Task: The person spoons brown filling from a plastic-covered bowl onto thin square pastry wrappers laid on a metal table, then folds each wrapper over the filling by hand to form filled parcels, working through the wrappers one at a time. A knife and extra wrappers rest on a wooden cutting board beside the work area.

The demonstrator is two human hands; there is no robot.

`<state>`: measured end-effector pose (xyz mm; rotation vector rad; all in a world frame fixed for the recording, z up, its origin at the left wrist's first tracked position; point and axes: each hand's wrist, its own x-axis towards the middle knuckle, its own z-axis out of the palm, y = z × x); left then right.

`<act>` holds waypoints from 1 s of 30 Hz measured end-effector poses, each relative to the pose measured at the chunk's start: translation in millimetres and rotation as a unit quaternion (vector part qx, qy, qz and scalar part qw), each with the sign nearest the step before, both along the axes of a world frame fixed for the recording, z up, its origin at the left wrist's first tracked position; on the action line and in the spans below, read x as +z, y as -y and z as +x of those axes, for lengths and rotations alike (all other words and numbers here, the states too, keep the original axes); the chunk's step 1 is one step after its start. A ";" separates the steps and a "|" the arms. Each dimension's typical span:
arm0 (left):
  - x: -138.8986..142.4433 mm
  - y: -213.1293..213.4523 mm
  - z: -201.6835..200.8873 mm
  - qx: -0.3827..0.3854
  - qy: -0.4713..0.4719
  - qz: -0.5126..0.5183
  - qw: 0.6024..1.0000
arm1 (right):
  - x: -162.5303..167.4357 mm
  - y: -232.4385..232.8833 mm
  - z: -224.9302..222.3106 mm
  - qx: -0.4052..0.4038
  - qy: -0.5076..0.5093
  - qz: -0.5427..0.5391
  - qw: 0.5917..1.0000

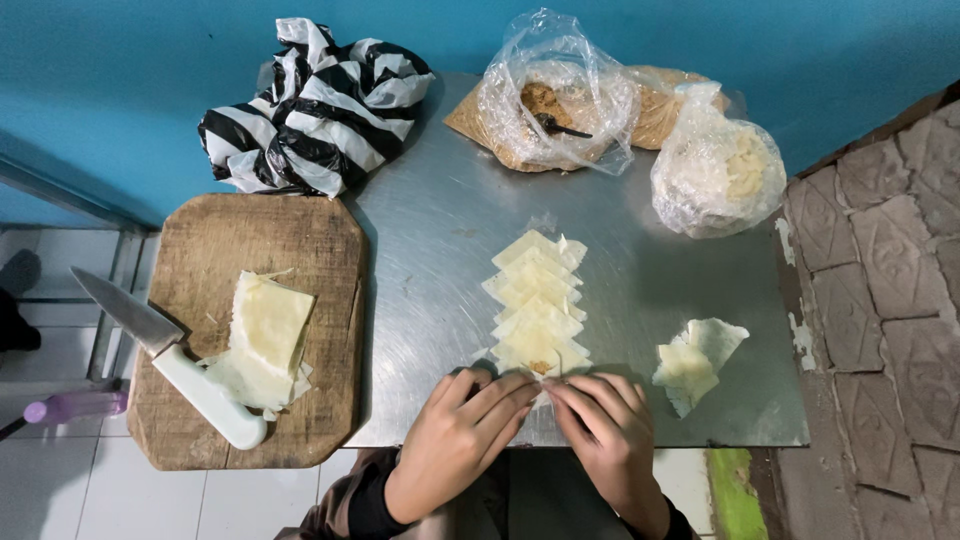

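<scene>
Wrapper row (537, 305) pinched by 2 hands, left hand (455, 432) and right hand (610, 430).

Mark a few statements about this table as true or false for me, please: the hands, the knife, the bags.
1. Both hands, left hand and right hand, press on the nearest pastry sheet in the row. True.
2. The knife lies on the metal table. False: it rests on the wooden cutting board.
3. A striped black and white bag sits at the far left of the table. True.
4. The cutting board is bare. False: a stack of sheets lies on it.
5. Folded pieces lie to the right of the hands. True.
</scene>
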<state>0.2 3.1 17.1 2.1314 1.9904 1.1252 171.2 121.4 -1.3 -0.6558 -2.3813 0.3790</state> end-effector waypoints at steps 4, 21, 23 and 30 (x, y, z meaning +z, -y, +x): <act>-2.9 0.0 1.3 0.009 0.024 0.001 1.000 | 2.7 1.7 -2.2 0.005 -0.011 0.000 1.000; -7.7 -0.2 3.1 0.013 0.011 0.007 1.000 | 4.0 -3.5 1.4 0.020 0.005 -0.117 0.993; -8.5 -0.1 3.3 0.014 -0.007 0.001 1.000 | 2.7 -4.6 2.5 0.024 0.008 -0.116 0.993; -8.9 0.1 2.0 0.006 -0.076 -0.007 0.997 | 4.4 -7.6 7.1 0.035 0.015 -0.140 0.989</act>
